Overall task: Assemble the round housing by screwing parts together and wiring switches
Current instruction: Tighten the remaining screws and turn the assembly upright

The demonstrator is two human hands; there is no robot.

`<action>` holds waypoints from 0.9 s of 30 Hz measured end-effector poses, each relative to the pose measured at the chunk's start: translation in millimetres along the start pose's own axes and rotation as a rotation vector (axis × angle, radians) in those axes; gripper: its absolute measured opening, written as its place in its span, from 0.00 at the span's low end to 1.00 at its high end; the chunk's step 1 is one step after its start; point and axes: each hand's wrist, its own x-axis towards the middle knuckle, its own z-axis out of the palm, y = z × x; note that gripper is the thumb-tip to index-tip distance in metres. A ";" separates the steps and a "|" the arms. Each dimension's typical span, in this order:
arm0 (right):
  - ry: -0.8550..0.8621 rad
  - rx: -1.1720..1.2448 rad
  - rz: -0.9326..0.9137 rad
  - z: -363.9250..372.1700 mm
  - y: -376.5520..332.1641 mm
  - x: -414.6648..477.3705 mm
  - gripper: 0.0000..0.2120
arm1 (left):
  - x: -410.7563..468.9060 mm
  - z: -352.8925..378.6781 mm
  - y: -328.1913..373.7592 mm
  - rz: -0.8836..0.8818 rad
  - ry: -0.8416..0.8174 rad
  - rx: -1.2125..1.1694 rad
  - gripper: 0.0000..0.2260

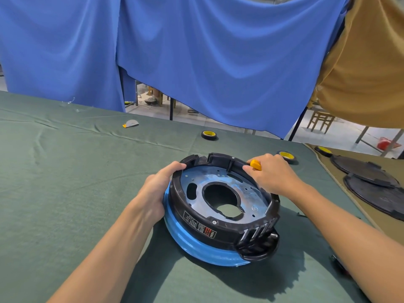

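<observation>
The round housing (209, 228) lies on the green cloth, tilted up at its left side. It has a black plastic rim, a blue outer band and a metal plate with a large hole (220, 194) inside. My left hand (158, 189) grips the left rim, thumb over the top edge. My right hand (271, 174) is at the far right rim and holds a yellow-handled tool (255, 164) against the black rim. The tool's tip is hidden behind the rim.
Two black tape rolls with yellow cores (209, 134) (286, 155) lie beyond the housing. A grey and orange scrap (130, 123) lies farther left. Black round covers (369, 182) sit on a tan cloth at the right. Blue and tan curtains hang behind.
</observation>
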 end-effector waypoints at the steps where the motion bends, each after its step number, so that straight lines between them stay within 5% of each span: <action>1: 0.004 -0.004 0.001 0.5 -0.2 0.0 0.21 | 0.2 -0.7 -0.6 0.001 -0.008 0.001 0.12; 13: 0.084 -0.057 -0.025 9.3 0.2 -2.1 0.18 | 0.8 5.5 -0.8 0.011 0.130 -0.039 0.14; 22: 0.096 -0.001 -0.014 10.8 7.6 1.6 0.21 | 0.1 -4.3 6.5 -0.066 0.024 0.005 0.25; 27: 0.097 -0.002 -0.024 11.9 8.1 0.1 0.22 | -2.6 -1.2 6.1 -0.065 0.032 0.021 0.16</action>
